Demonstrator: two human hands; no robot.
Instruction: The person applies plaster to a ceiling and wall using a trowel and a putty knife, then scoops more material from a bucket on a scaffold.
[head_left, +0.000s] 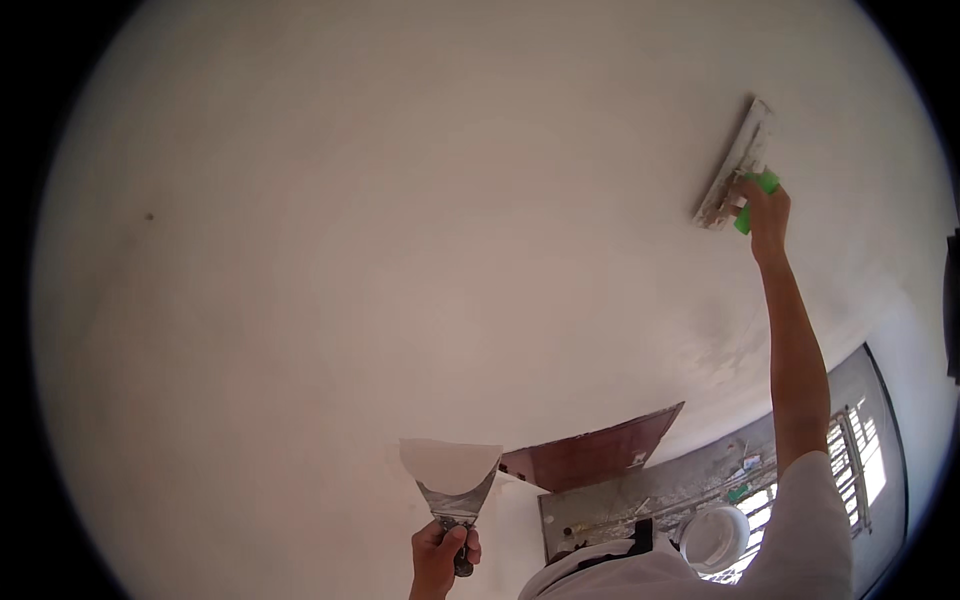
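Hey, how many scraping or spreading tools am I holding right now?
2. A wide-bladed scraper, blade up, is in your left hand at bottom centre; a green-handled trowel is in your right hand at upper right.

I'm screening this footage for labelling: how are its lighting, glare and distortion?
Head view: fisheye curvature, with black around the rim; head view, lower right: bright striped patches blown nearly white; head view, middle: pale plastered surface softly lit, low in contrast; head view, bottom: putty knife clearly outlined.

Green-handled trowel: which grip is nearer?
Right. The right grip holds the green-handled trowel; the left grip is lower, away to the left, holding a putty knife.
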